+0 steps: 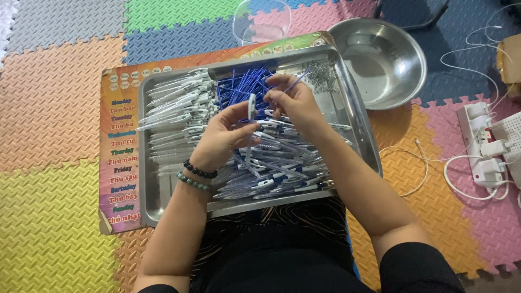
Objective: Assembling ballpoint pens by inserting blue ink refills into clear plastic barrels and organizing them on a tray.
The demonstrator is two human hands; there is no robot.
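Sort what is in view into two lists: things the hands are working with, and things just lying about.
In use:
left hand holding a white pen barrel
right hand pinching a thin blue refill
rectangular steel tray
pile of blue refills
heap of small metal springs

Lying about:
round steel bowl
white power strip
clear plastic container

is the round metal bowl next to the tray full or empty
Empty: the metal bowl shows only its bare shiny inside, upright on the foam mat beside the tray.

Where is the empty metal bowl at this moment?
In the head view, the metal bowl sits upper right on the foam mat, beside the metal tray's far right corner.
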